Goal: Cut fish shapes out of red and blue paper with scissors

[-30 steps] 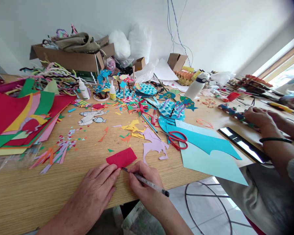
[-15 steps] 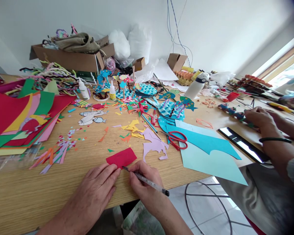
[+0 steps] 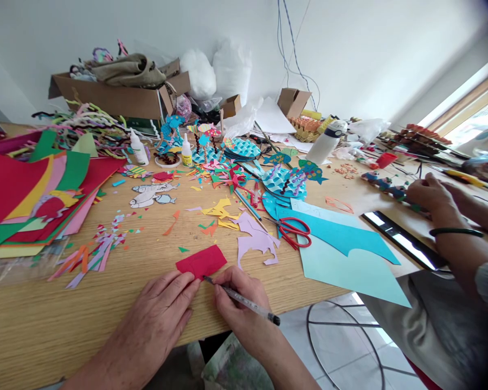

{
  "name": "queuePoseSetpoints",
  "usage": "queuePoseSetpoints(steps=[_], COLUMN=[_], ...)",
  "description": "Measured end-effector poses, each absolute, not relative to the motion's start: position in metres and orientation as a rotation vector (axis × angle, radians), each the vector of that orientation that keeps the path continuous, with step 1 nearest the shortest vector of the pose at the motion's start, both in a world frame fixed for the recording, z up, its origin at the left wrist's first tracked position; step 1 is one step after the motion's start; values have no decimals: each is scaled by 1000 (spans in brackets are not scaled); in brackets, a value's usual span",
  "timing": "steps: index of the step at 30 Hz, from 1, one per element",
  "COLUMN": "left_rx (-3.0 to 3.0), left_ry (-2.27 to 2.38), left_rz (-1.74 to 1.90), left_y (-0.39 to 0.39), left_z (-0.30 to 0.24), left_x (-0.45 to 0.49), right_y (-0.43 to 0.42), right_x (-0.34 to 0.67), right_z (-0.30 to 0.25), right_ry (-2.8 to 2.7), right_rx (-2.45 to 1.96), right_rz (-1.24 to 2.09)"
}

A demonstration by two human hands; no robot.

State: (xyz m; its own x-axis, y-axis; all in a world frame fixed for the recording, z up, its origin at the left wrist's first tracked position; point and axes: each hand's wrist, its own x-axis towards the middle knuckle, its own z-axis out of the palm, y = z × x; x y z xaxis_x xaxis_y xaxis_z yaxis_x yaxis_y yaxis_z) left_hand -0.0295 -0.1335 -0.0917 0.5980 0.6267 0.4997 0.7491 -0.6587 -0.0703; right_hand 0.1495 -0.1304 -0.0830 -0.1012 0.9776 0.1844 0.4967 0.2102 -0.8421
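Note:
A small red piece of paper (image 3: 203, 260) lies on the table near its front edge, with a faint drawn line on it. My left hand (image 3: 160, 303) rests flat, its fingertips pressing the paper's lower left corner. Pinched in my right hand (image 3: 244, 303) is a clear gel pen (image 3: 252, 304) with a black end. Its tip touches the paper's lower edge, close to my left fingertips. Beyond the paper lie lilac paper scrap (image 3: 254, 238) and yellow scraps (image 3: 219, 211). Red-handled scissors (image 3: 295, 230) lie to the right, partly on blue paper (image 3: 341, 230).
Coloured sheets (image 3: 16, 189) are stacked at left, beside paper strips (image 3: 93, 260). Cut-out paper fish (image 3: 152, 194), glue bottles (image 3: 139, 149) and blue paper crafts (image 3: 284, 184) stand farther back. At right, a co-worker's hands (image 3: 431, 195) handle small figures near a black phone (image 3: 404, 238).
My hands, the pen and the red paper stay almost in place. The co-worker's hands shift very slightly.

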Motion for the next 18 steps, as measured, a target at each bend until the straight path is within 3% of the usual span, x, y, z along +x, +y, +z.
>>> queuePoseSetpoints(steps=[18], left_rx=[-2559], left_ry=[-1117], left_rz=[-590], left_y=[-133], left_z=[-92], left_x=[-31], right_y=[-130], right_x=[149], right_z=[-84], right_ry=[-1687], right_rx=[-1405], right_rz=[778])
